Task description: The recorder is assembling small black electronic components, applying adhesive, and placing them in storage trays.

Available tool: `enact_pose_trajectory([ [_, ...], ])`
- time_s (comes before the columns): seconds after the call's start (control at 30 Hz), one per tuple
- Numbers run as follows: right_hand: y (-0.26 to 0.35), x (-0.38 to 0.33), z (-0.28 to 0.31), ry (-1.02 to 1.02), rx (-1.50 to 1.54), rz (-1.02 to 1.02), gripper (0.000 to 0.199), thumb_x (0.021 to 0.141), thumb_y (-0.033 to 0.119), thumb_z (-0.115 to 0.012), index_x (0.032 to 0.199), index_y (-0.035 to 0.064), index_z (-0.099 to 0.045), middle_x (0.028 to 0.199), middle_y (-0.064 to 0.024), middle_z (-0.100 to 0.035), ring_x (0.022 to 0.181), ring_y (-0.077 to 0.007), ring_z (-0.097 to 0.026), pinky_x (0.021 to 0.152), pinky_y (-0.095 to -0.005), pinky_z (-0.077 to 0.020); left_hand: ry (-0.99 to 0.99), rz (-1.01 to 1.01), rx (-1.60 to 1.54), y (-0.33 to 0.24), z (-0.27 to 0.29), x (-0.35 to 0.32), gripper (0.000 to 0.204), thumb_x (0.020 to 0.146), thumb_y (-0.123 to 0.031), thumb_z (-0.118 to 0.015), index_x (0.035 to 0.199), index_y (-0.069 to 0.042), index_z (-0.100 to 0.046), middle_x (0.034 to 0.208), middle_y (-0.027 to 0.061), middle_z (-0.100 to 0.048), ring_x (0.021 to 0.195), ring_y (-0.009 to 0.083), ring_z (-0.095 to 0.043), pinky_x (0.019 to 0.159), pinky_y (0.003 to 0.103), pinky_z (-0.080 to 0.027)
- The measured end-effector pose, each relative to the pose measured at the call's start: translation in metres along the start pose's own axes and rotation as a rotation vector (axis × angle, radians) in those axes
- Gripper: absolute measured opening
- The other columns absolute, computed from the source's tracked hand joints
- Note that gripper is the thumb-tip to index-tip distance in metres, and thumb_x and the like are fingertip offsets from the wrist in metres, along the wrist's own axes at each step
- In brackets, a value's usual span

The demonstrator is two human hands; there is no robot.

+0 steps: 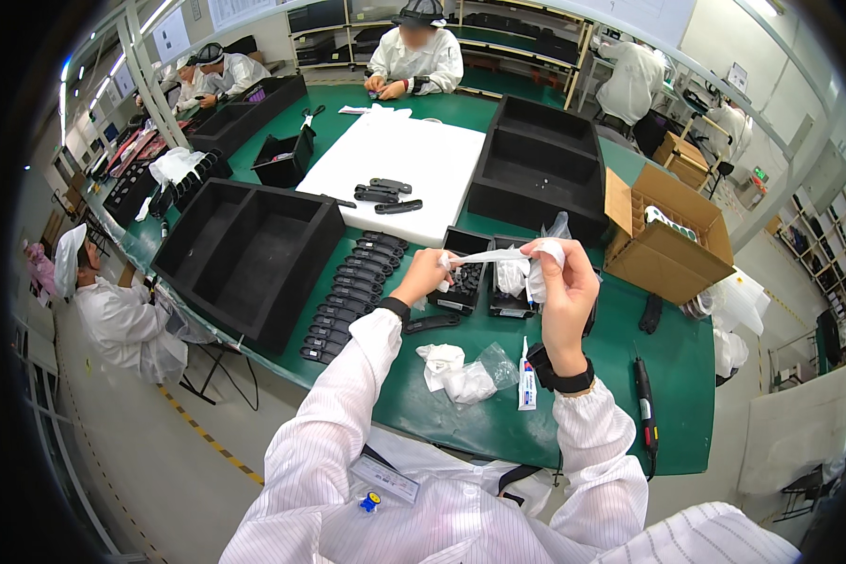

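A thin white strip [489, 256], cloth-like or film-like, is stretched between my hands above the green table. My left hand [425, 276] pinches one end of it. The other end, bunched, is between the thumb and fingers of my right hand [570, 303]. Below the strip, a small black bin [456, 303] holds small dark parts, and another bin beside it holds a white crumpled wad [511, 278]. A row of black handle-shaped parts [348, 299] lies left of my left hand. Nearer me are crumpled white cloths [442, 365] and a white-and-blue tube [527, 383].
Black divided trays stand at left [244, 254] and back right [536, 169]. A white foam sheet [423, 155] bears several black parts. At right are an open cardboard box [667, 226] and a corded screwdriver [644, 399]. A co-worker [415, 56] sits across the table.
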State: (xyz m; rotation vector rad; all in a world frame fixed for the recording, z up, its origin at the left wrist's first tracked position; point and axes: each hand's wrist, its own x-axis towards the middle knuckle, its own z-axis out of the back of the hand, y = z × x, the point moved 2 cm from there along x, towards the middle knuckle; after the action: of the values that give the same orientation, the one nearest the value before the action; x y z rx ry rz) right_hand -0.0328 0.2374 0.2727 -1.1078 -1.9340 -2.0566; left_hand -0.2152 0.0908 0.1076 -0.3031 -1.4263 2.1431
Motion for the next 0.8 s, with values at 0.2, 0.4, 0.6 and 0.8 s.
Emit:
enact_pose_trajectory([
  [0.2, -0.011, -0.004, 0.005, -0.024, -0.187, 0.003, 0.009, 0.096, 0.005, -0.059, 0.096, -0.0018, -0.065, 0.091, -0.0032, -0.067, 0.074, -0.0048, -0.055, 0.066, -0.0194, -0.0423, -0.063, -0.148, -0.045, -0.008, -0.007, -0.001, 0.015, 0.089, -0.007, -0.068, 0.101, 0.001, -0.073, 0.102, 0.0111, -0.069, 0.064, 0.0159, -0.066, 0.055, 0.029, -0.053],
  [0.4, -0.019, -0.005, 0.013, -0.110, -0.130, 0.003, 0.012, 0.097, 0.007, -0.058, 0.095, -0.0015, -0.065, 0.087, -0.0029, -0.069, 0.074, -0.0054, -0.057, 0.067, -0.0202, -0.0434, -0.061, -0.126, 0.007, 0.002, -0.005, 0.000, 0.012, 0.090, -0.003, -0.065, 0.100, 0.002, -0.068, 0.089, 0.0078, -0.069, 0.064, 0.0108, -0.062, 0.055, 0.027, -0.051],
  [0.6, 0.004, -0.011, 0.012, -0.170, -0.118, 0.043, 0.011, 0.097, 0.006, -0.058, 0.094, -0.0011, -0.065, 0.091, -0.0041, -0.069, 0.078, -0.0057, -0.057, 0.069, -0.0198, -0.0431, -0.003, -0.069, 0.020, 0.009, -0.003, 0.003, 0.012, 0.089, 0.001, -0.061, 0.099, 0.002, -0.068, 0.088, 0.0094, -0.068, 0.066, 0.0137, -0.063, 0.058, 0.030, -0.050],
  [0.8, -0.001, -0.014, 0.014, -0.183, -0.148, 0.036, 0.011, 0.097, 0.006, -0.058, 0.093, -0.0011, -0.065, 0.089, -0.0028, -0.069, 0.074, -0.0047, -0.055, 0.066, -0.0191, -0.0419, 0.058, -0.146, 0.350, -0.002, -0.006, 0.000, 0.026, 0.086, 0.001, -0.056, 0.104, -0.006, -0.073, 0.105, 0.0174, -0.066, 0.095, 0.0311, -0.066, 0.083, 0.039, -0.051],
])
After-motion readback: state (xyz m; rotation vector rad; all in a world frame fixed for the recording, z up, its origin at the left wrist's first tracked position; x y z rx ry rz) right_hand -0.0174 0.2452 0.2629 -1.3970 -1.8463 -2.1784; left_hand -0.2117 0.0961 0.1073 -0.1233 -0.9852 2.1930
